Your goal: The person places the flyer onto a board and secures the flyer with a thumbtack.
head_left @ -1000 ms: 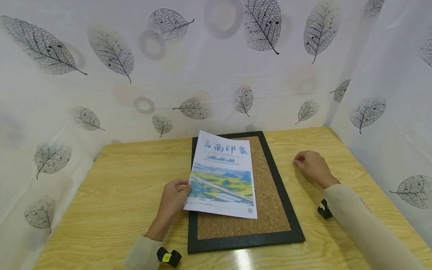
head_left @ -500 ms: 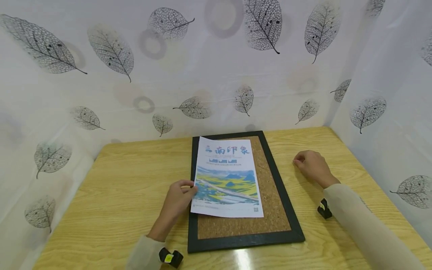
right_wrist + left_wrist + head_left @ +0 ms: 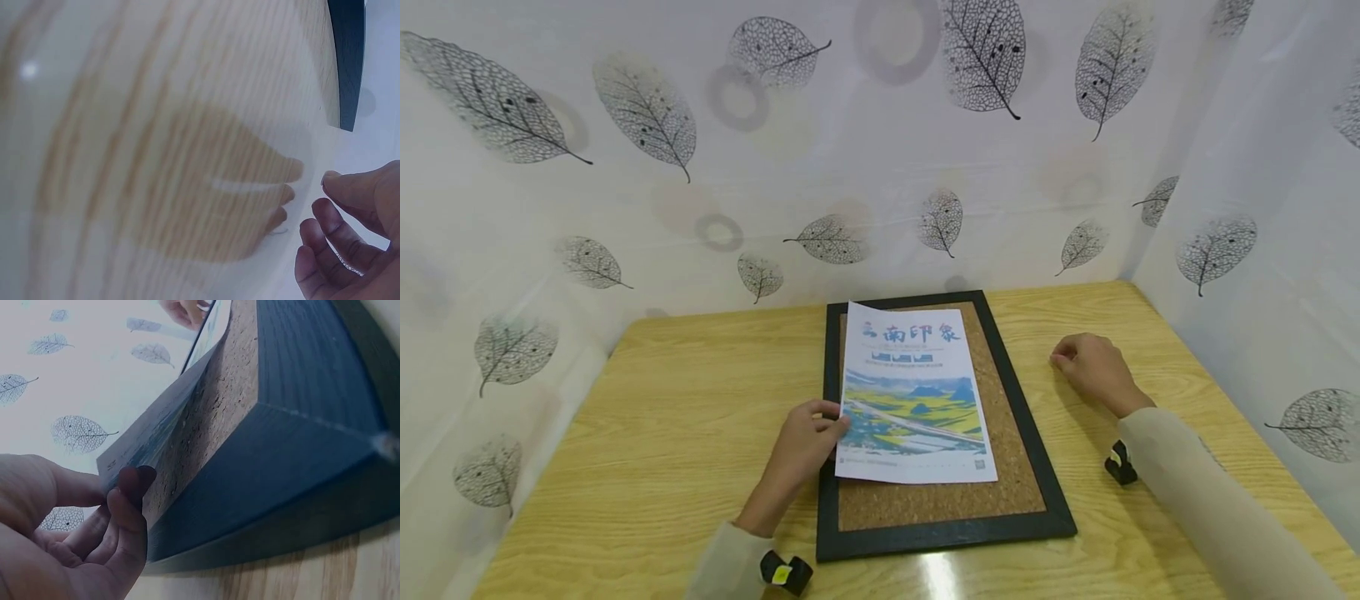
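Observation:
A printed poster [image 3: 914,398] with blue characters and a yellow-field landscape lies on a cork board [image 3: 1007,433] in a black frame [image 3: 947,533]. My left hand [image 3: 831,421] pinches the poster's left edge near its lower corner. The left wrist view shows thumb and fingers of that hand [image 3: 119,484] closed on the sheet's edge [image 3: 156,428], just above the cork [image 3: 219,406] and the frame [image 3: 281,469]. To the right of the board my right hand [image 3: 1078,358] rests on the table, loosely curled and holding nothing. Its fingers [image 3: 340,231] appear in the right wrist view.
The wooden table [image 3: 685,400] is walled in at the back, left and right by white curtain with a leaf print [image 3: 647,108]. A small black wrist camera sits on each forearm [image 3: 786,572] [image 3: 1122,465]. The frame's corner [image 3: 347,56] shows in the right wrist view.
My left hand has slid the poster to the right and turned it straighter on the cork board. The sheet lies flatter now. My right hand has not moved.

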